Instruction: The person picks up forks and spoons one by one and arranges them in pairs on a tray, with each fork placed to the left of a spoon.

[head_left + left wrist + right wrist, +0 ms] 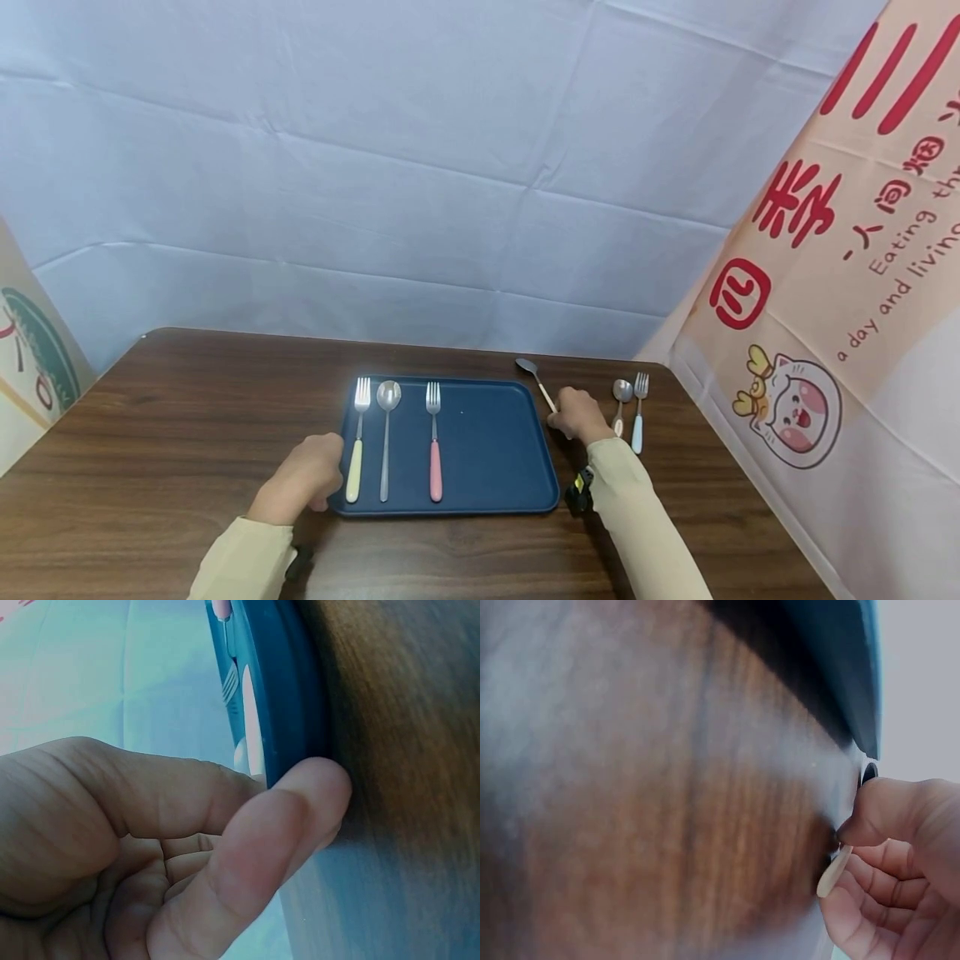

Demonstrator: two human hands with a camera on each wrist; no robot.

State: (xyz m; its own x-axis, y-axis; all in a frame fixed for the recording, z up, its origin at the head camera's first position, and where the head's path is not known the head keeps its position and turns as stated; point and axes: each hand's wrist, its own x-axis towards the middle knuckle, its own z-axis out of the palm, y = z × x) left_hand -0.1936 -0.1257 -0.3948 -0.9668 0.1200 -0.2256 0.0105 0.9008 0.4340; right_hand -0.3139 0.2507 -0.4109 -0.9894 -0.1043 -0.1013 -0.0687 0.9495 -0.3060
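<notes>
My left hand (306, 471) pinches the left rim of a dark blue tray (495, 454); in the left wrist view, the thumb and fingers (259, 836) close on the rim near its corner. On the tray lie a yellow-handled fork (355, 473), a silver spoon (387, 417) and a pink-handled fork (435, 467), side by side with tines and bowl away from me. Just right of the tray, my right hand (579, 414) holds a spoon (545, 397) by its cream handle (834, 871), the bowl pointing to the back left. Part of that handle is hidden by the fingers.
Right of my right hand, a small spoon (622, 392) and a white-handled fork (638, 425) lie on the brown wooden table (187, 425). Behind the table hangs a pale cloth (375, 208), and a printed banner (855, 275) borders it on the right.
</notes>
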